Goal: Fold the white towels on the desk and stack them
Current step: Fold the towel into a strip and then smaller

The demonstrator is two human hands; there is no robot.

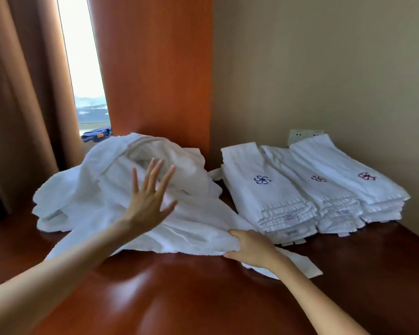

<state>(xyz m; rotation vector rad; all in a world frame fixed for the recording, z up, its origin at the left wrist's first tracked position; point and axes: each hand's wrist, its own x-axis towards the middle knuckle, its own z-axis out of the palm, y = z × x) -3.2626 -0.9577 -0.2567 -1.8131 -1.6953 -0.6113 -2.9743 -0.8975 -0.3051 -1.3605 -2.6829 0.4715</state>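
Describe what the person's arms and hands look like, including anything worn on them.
Both the left hand and the right hand are bare: no gloves, rings or watch show. The left forearm and right forearm are also uncovered, with no sleeve in view.

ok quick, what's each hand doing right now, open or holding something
Left hand: open, fingers spread, holding nothing.
Right hand: grip closed on the edge of the white towel.

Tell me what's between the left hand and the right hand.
Head view: only the loose white towel. Its cloth fills the stretch from the open left hand to the near edge that the right hand grips.
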